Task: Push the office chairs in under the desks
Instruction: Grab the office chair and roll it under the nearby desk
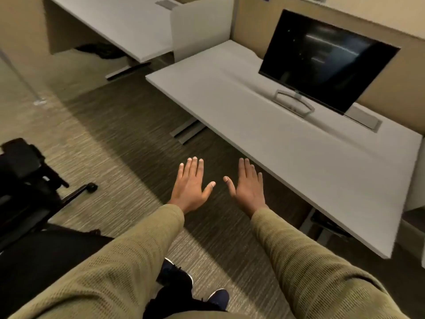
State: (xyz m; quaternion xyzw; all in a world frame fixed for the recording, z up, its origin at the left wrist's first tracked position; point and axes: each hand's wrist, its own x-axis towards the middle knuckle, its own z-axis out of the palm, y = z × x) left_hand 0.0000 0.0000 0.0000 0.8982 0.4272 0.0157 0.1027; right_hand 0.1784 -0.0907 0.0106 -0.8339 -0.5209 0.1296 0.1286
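A black office chair (25,180) stands on the carpet at the left edge, well away from both desks; one caster leg points right. The near white desk (264,134) runs across the right half, the far white desk (124,26) lies at the top left. My left hand (192,185) and my right hand (248,184) are stretched out flat side by side over the carpet, palms down, fingers apart, holding nothing. Both hover just in front of the near desk's front edge and touch neither desk nor chair.
A dark monitor (326,61) stands on the near desk, with a grey cable hatch (363,119) beside it. A white divider panel (200,28) separates the desks. Metal desk feet (187,131) rest on the striped carpet. My shoes (177,275) show at the bottom.
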